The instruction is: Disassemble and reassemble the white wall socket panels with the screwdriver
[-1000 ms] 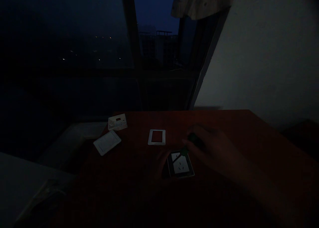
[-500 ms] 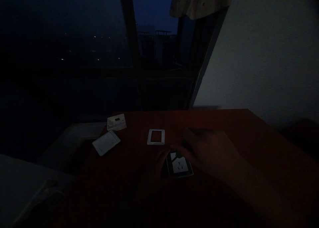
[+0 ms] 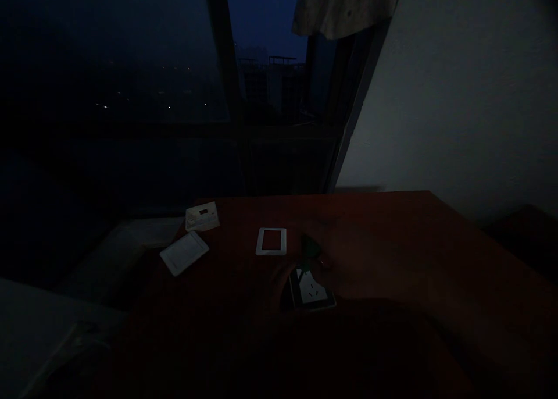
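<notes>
Here's the square socket with a white face and dark border [image 3: 313,294], on the reddish-brown table [image 3: 375,213], its face in place within the border. The thin white open frame [image 3: 260,242] lies loose, so that part remains off. The left hand [image 3: 275,291] curls low around the socket's left edge, steadying it. The right hand [image 3: 344,265], blurred, reaches across from the right, gripping the green-handled screwdriver [image 3: 310,247] steeply over the face; whether its tip meets a screw, I can't tell. Off left sit a pale rectangular plate [image 3: 184,253] and a white shallow box [image 3: 203,218].

You can't read any text, label, brand, number or sign anywhere in this dark frame.
</notes>
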A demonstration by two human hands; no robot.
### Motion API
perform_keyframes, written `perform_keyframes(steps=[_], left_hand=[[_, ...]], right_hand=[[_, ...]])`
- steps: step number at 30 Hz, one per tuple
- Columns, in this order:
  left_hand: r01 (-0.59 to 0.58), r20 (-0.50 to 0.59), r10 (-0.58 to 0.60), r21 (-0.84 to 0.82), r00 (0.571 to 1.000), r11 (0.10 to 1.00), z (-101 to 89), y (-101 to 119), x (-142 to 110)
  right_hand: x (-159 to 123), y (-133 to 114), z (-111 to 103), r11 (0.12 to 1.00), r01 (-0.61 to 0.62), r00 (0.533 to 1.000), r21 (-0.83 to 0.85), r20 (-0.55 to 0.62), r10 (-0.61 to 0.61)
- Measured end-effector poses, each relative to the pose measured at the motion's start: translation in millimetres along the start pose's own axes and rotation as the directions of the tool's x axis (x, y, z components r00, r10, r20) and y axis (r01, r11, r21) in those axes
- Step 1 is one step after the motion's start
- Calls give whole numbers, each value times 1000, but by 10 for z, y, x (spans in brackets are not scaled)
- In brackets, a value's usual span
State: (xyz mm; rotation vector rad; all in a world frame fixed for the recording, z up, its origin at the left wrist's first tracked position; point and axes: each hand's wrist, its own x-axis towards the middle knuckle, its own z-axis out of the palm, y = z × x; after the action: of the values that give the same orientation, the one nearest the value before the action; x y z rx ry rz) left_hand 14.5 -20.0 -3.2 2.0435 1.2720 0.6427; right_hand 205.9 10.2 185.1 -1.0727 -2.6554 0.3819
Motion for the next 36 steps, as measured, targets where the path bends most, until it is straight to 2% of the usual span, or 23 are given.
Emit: perform_keyframes(steps=[3, 5, 9, 11, 12, 14, 16, 17, 19, 22, 25, 27, 30, 32, 34, 36], left_hand=[[20, 11, -20, -9, 1000, 1000, -19, 24, 3], [30, 34, -29, -21, 999, 999, -20, 26, 4], [26, 26, -25, -19, 999, 999, 3, -10, 1], [22, 7, -22, -7, 1000, 1000, 7, -22, -2], [19, 7, -19, -2, 1000, 1000, 3, -22, -3], [15, 22, -15, 4, 1000, 1000, -14, -7, -3], [19, 35, -20, 6, 999, 1000, -31, 16, -2], [24, 34, -24, 2, 999, 1000, -36, 26, -1], [27, 21, -27, -8, 999, 1000, -32, 33, -1], [13, 4, -13, -16, 1000, 1000, -2, 9, -4], [15, -21, -15, 1, 1000, 1000, 19, -20, -8], [29, -19, -29, 9, 999, 1000, 10, -16, -9], [32, 5, -32, 8, 999, 999, -29, 24, -3], [16, 13, -16, 6, 1000, 1000, -52, 52, 2], [3, 12, -3, 5, 1000, 1000, -61, 69, 5], [7, 6, -7, 1, 1000, 1000, -59, 72, 3]], right_hand=[[36, -43, 29, 951, -202, 979, -233, -74, 189], [41, -40, 42, 946, -201, 979, -255, -87, 185], [-8, 19, 30, 996, -13, 1000, 87, -20, 15], [-23, 34, 27, 984, 9, 1000, 179, -8, -7], [-21, 33, 31, 990, -21, 999, 139, -24, 24], [0, 22, 49, 984, -162, 983, -73, -94, 155], [25, 13, 64, 916, -294, 954, -272, -142, 264], [30, 15, 65, 896, -311, 950, -316, -135, 281], [16, 35, 47, 923, -255, 967, -287, -99, 236], [-51, 92, -16, 998, -39, 998, -39, -50, 38], [-102, 122, -58, 976, 123, 991, 181, 31, -131], [-94, 102, -51, 987, 97, 994, 129, 44, -104], [-33, 43, -9, 981, -82, 996, -177, -50, 75], [4, 18, 11, 945, -137, 990, -298, -82, 117], [14, 18, 12, 952, -105, 993, -288, -75, 87], [1, 33, -2, 977, -43, 997, -209, -64, 30]])
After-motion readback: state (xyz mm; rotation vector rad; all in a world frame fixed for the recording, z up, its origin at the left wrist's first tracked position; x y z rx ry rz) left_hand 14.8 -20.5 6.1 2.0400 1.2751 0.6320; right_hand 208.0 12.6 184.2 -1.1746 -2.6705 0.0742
